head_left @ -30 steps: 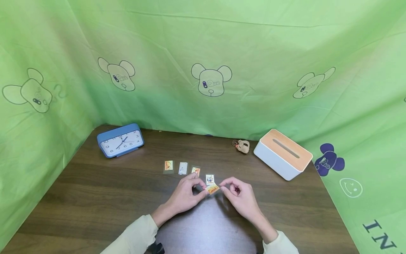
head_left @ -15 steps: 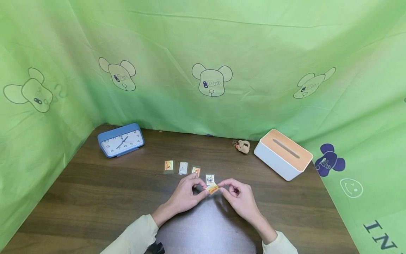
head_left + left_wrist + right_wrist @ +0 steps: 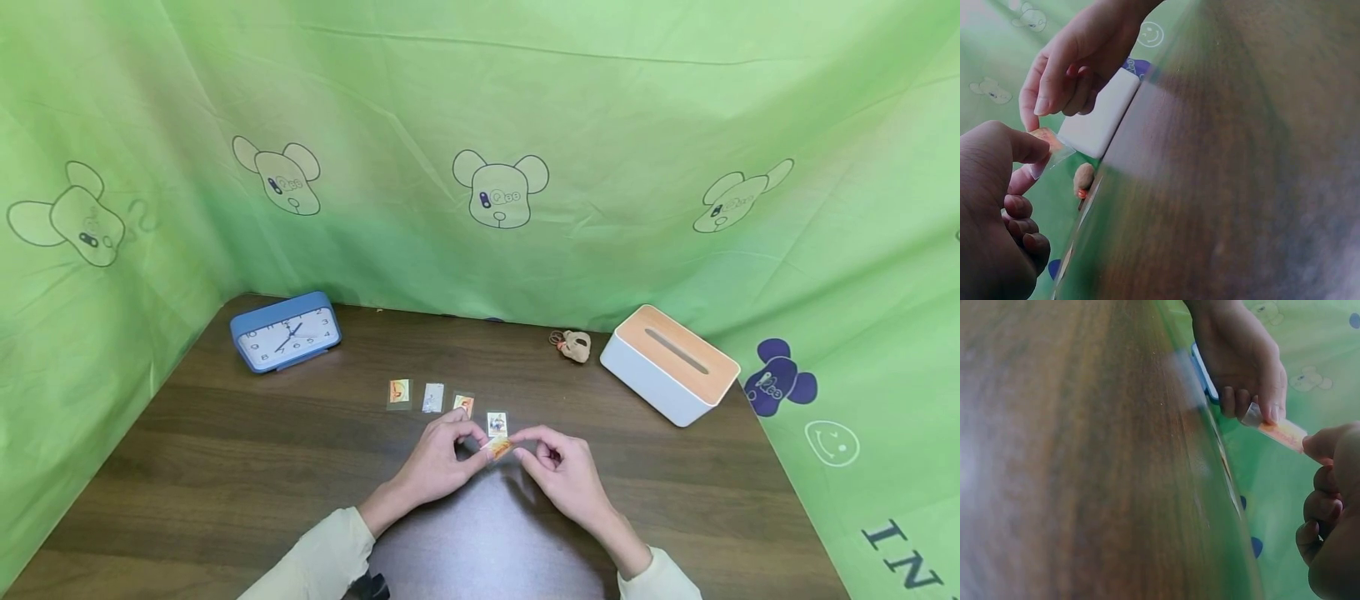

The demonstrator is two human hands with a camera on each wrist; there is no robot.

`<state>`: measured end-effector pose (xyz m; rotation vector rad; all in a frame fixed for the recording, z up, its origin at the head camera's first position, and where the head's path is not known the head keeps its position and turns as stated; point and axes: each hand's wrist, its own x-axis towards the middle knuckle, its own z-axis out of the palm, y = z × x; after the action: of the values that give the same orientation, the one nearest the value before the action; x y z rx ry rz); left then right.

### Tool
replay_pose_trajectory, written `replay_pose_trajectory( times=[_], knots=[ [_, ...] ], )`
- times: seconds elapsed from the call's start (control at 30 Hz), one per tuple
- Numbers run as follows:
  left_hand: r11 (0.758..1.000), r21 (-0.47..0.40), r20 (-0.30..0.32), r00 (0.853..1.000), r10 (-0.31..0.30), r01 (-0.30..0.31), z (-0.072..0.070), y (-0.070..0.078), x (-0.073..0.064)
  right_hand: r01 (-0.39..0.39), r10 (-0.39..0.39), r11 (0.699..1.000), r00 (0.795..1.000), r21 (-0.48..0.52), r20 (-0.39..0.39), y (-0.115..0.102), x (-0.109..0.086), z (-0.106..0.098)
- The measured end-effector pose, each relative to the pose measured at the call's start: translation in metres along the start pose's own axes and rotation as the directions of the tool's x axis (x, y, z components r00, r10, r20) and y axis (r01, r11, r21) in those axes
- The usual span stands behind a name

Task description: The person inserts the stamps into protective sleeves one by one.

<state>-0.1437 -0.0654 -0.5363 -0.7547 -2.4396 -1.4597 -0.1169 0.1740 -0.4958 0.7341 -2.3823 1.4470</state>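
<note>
My left hand (image 3: 435, 462) pinches a small orange stamp in a clear sleeve (image 3: 498, 448) between thumb and index finger, above the table. In the left wrist view the sleeve's clear corner (image 3: 1063, 155) sticks out past the thumb. The index finger of my right hand (image 3: 566, 475) touches the stamp's far end, with the thumb apart below and the other fingers curled in. Behind lies a row of stamps: an orange one (image 3: 399, 391), a pale one (image 3: 432, 397), another orange one (image 3: 463, 404) partly covered by my left fingers, and one with figures (image 3: 497, 424).
A blue alarm clock (image 3: 287, 332) stands at the back left of the brown table (image 3: 225, 467). Towards the back right are a small beige pouch-like trinket (image 3: 575, 346) and a white tissue box (image 3: 660, 383) with a wood-coloured lid. Green curtain (image 3: 390, 183) surrounds the table.
The held stamp has shifted slightly left and tilted. My right index finger has stretched left along its edge, and the right thumb has parted from it. The row of stamps stays put.
</note>
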Motion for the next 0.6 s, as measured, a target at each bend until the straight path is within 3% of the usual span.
replay_pose_trajectory(
  times=[0.07,0.3,0.5,0.6],
  knots=[
    [1.000,-0.009,-0.012,1.000,0.029,-0.029,0.000,0.000,0.000,0.010,-0.009,1.000,1.000,-0.019,0.004,0.001,0.000,0.000],
    [0.999,-0.018,-0.005,0.999,0.047,-0.047,-0.006,0.009,0.001,0.041,-0.038,0.995,0.999,-0.092,0.035,0.005,0.000,0.001],
    [1.000,0.004,-0.009,1.000,0.029,-0.029,0.000,-0.001,0.000,0.052,-0.051,0.994,0.999,-0.095,0.016,0.005,0.001,0.000],
    [1.000,0.002,-0.027,0.999,0.026,-0.026,0.001,-0.003,0.000,0.016,-0.017,0.997,1.000,-0.071,-0.003,0.003,0.001,0.000]
  ],
)
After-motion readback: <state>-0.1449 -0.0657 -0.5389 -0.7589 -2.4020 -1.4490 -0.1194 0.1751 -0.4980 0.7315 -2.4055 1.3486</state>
